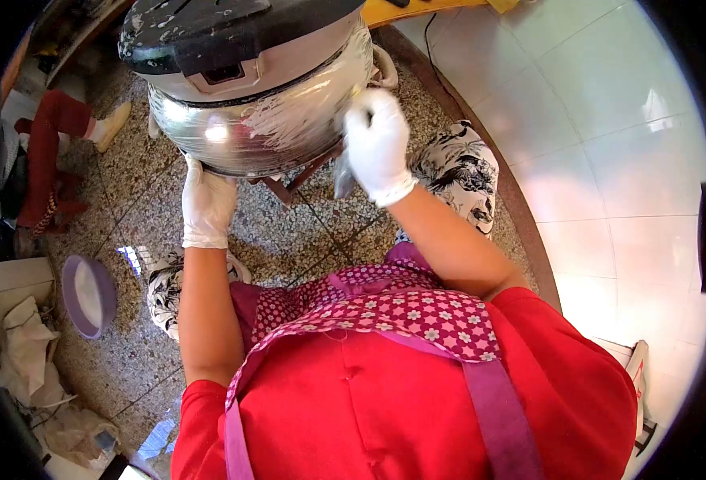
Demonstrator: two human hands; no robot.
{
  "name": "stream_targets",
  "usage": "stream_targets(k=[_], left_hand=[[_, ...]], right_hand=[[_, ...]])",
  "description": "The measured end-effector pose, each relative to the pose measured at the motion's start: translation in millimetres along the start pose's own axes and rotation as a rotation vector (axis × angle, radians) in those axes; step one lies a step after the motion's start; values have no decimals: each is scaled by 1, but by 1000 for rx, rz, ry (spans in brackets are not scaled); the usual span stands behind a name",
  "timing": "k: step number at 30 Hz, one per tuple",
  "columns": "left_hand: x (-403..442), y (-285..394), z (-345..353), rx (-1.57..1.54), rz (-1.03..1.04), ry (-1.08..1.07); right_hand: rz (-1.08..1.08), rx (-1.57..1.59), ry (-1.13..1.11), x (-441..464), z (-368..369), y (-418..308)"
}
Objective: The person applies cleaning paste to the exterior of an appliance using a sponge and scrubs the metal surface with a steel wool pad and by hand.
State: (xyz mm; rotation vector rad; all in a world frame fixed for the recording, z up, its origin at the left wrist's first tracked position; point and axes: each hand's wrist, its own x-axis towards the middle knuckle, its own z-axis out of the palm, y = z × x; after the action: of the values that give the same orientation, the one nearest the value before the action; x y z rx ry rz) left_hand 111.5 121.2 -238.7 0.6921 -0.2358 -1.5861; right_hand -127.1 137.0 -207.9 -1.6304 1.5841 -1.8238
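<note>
A large rice cooker [209, 132] with a black lid and a shiny metal body fills the top of the view. White smears streak its body and lid. My left hand [207, 200], in a white glove, grips the cooker's lower edge, fingertips partly hidden beneath it. Against the cooker's right side is my gloved right hand [379, 148], its fingers curled closed. A bit of yellow shows at those fingertips, but what they hold is not clear. Something greyish and limp [342, 178] hangs just below that hand. Under the cooker is a reddish-brown stand [285, 192].
A purple basin [110, 300] rests on the speckled floor at left. Another person's leg [53, 144] extends at upper left. Crumpled packaging [29, 344] lies at lower left. White wall tiles [601, 176] line the right, with a black cord [427, 40] near the top.
</note>
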Motion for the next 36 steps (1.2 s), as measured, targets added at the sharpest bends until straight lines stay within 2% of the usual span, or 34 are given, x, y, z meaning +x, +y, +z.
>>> stream_targets(k=[1, 2, 3, 4, 6, 7, 8, 10, 11, 12, 14, 15, 16, 18, 19, 21, 22, 24, 25, 26, 28, 29, 31, 32, 34, 35, 36], left_hand=[[1, 1, 1, 18, 6, -11], [3, 1, -2, 32, -1, -14], [6, 2, -8, -7, -21, -40], [5, 3, -9, -43, -39, -66], [7, 3, -12, -6, -39, -75], [6, 2, -17, -32, -37, -65], [5, 3, -22, -61, -34, -53], [-6, 0, -11, 20, 22, 2], [-9, -2, -13, 4, 0, 9], [-14, -3, -11, -15, -22, 15], [-29, -7, -11, 102, -7, 67], [-37, -7, -15, 268, -23, 115], [-48, -7, -9, 433, -39, 161], [-85, -17, 19, 725, 220, 331], [-102, -21, 37, 824, 280, 299], [-127, -37, 59, 907, 236, -45], [-139, -44, 80, 946, 190, -192], [-140, -52, 98, 1258, 182, -383], [-122, -54, 91, 1617, 521, -543], [-117, -62, 86, 1418, 444, -497], [-114, -59, 89, 1460, 482, -508], [-115, -57, 92, 1445, 434, -451], [-115, -52, 94, 1353, 322, -328], [-117, -49, 96, 1228, 249, -228], [-113, -36, 90, 1450, 418, -259], [-115, -29, 93, 1467, 417, -250], [-120, -22, 99, 1568, 516, -279]], right_hand=[[-52, 21, -44, -8, 3, -16], [-310, -38, -106, -14, 5, -30], [-252, 7, -309, -27, 10, -36], [-256, 43, -410, -37, 21, -36], [-68, 178, -525, -49, 33, -37], [-10, 220, -469, -53, 30, -40], [175, 246, -569, -52, 22, -38], [462, 527, -544, -44, 16, -38], [559, 527, -585, -34, -3, -43], [623, 555, -546, -27, -11, -42], [907, 754, -393, -17, -17, -36], [1014, 845, -312, -11, -21, -35], [1023, 891, -245, -10, -22, -28], [1030, 937, -203, -8, -20, -15], [1023, 946, -198, -2, -23, -21], [1114, 818, -199, 5, -29, -43], [1113, 828, -204, 2, -26, -45], [1114, 946, -137, -2, -14, -47], [1105, 908, -185, -4, -12, -47], [1102, 874, -205, -5, -6, -44], [1174, 1095, -228, 0, -11, -38], [1174, 1101, -228, 3, -13, -35], [1185, 1048, -503, 16, -21, -30], [1070, 913, -605, 24, -20, -20], [797, 529, -770, 55, -39, -7], [584, 208, -728, 73, -45, 2], [363, -103, -669, 89, -47, 15]])
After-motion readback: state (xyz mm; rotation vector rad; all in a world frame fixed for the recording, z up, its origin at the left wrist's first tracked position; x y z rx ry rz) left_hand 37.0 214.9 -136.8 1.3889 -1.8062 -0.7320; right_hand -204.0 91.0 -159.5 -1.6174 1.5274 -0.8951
